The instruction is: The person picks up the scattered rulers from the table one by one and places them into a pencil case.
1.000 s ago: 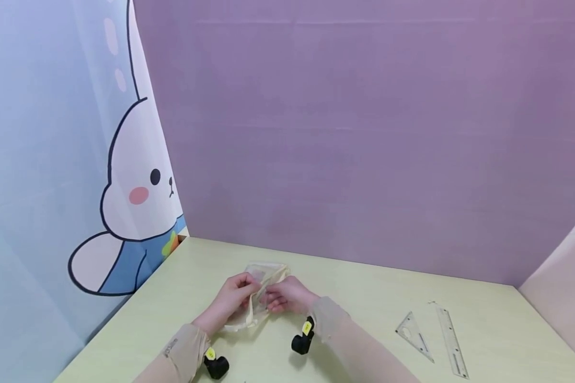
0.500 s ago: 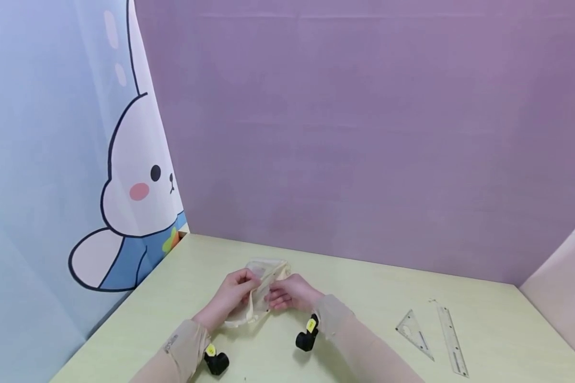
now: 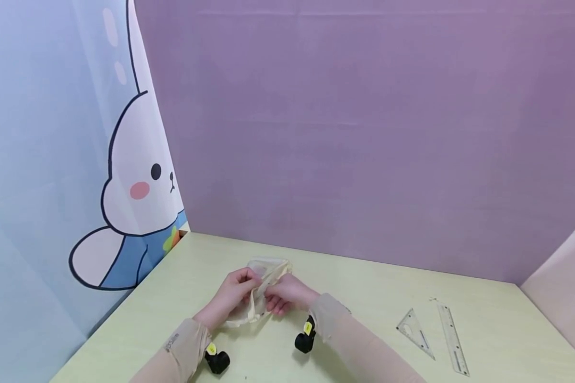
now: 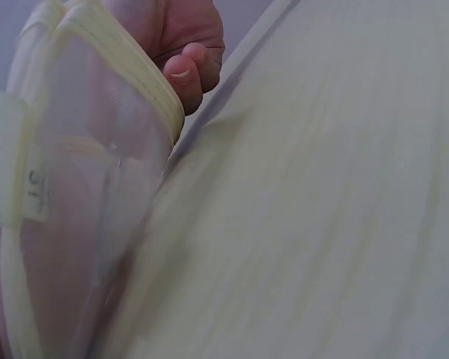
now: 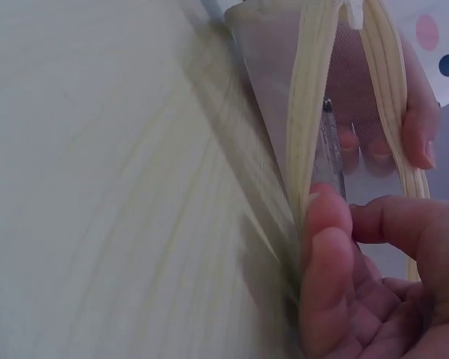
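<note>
A see-through mesh zipper pouch (image 3: 241, 317) with cream zipper tape stands tilted on the table, its mouth parted. My left hand (image 3: 232, 292) pinches one side of that mouth; its fingertips show through the mesh in the right wrist view. My right hand (image 3: 287, 294) is at the opening, thumb and index finger pinching a thin clear plastic piece (image 5: 331, 149) seen edge-on between the two zipper tapes. The piece's full shape is hidden by the pouch and fingers. A small printed tag (image 4: 36, 187) hangs on the pouch in the left wrist view.
On the right of the table (image 3: 364, 298) lie a clear set square (image 3: 414, 334) and a clear ruler (image 3: 452, 339). A purple backdrop (image 3: 354, 138) closes off the back, and a curtain with a printed rabbit (image 3: 139, 207) hangs at the left.
My right hand has shifted slightly, moving deeper into the pouch's mouth over the last half second. The left hand keeps its hold; ruler and set square have not moved.
</note>
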A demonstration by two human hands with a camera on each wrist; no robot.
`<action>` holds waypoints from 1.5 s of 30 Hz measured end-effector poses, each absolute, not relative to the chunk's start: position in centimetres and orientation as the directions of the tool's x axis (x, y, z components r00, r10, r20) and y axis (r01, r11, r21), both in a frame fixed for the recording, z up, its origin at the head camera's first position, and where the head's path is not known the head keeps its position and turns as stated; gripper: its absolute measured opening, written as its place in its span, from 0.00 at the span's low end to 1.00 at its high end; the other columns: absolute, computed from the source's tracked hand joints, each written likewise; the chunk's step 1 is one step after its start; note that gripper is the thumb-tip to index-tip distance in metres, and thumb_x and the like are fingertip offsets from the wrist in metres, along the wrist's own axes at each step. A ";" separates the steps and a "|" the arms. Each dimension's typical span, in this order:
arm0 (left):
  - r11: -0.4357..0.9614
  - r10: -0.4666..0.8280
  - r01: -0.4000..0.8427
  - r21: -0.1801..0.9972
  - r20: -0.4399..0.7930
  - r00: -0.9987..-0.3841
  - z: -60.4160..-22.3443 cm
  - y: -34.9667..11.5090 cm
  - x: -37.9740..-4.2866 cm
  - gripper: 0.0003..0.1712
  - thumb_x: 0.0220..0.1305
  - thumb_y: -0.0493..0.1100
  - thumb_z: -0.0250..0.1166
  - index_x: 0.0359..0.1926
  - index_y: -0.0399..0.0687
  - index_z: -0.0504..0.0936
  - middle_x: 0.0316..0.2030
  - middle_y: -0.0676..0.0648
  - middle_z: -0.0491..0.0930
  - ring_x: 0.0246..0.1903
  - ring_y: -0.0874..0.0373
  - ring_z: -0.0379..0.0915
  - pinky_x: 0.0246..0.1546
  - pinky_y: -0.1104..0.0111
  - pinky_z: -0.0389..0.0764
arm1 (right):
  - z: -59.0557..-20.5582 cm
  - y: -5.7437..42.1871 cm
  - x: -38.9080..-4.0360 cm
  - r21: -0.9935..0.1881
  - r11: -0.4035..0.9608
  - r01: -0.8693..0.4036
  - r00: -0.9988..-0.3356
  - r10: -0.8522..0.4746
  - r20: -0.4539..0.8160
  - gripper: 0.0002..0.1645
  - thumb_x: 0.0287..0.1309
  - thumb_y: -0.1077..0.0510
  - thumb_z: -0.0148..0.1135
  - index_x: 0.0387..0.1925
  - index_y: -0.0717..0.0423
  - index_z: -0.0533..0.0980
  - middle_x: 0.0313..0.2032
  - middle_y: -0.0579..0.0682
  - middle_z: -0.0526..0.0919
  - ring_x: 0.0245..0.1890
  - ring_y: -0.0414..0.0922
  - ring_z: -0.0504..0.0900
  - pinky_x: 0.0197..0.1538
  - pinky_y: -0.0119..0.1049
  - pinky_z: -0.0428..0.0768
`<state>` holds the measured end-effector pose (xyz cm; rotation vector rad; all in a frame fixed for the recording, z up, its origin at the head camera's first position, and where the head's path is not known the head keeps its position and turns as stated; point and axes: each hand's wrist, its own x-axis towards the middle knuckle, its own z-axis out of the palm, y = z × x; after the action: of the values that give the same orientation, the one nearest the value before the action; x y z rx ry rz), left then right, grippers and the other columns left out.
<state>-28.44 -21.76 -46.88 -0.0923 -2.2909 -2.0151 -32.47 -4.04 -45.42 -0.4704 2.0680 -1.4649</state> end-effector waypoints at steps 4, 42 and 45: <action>0.124 -0.002 0.112 0.986 0.113 -0.994 -46.9 -21.7 -28.5 0.07 0.60 0.37 0.65 0.30 0.39 0.76 0.21 0.51 0.70 0.17 0.60 0.62 0.19 0.71 0.66 | -45.6 -3.8 -32.7 -0.936 0.350 0.031 -0.769 -0.590 -0.246 0.07 0.56 0.62 0.57 0.30 0.63 0.77 0.17 0.51 0.79 0.12 0.39 0.74 0.17 0.28 0.74; 0.126 0.003 0.067 0.990 0.067 -0.998 -47.0 -21.5 -28.4 0.07 0.61 0.39 0.66 0.32 0.39 0.77 0.21 0.51 0.70 0.18 0.60 0.62 0.18 0.71 0.65 | -43.4 3.3 -32.5 -0.847 0.473 -0.244 -0.830 -0.553 -0.070 0.19 0.61 0.50 0.62 0.30 0.66 0.79 0.21 0.51 0.81 0.15 0.40 0.75 0.23 0.35 0.78; 0.142 0.009 0.060 0.988 0.059 -0.998 -47.2 -21.6 -28.4 0.08 0.61 0.40 0.66 0.33 0.40 0.77 0.21 0.51 0.69 0.18 0.61 0.62 0.17 0.71 0.63 | -43.1 6.1 -32.6 -0.863 0.445 -0.240 -0.836 -0.547 -0.050 0.20 0.62 0.50 0.61 0.34 0.67 0.79 0.24 0.51 0.81 0.18 0.42 0.77 0.26 0.37 0.80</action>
<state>-28.37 -21.58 -47.20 -0.0703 -2.3448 -2.0308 -32.62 6.12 -43.05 -0.6726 2.3793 -1.3436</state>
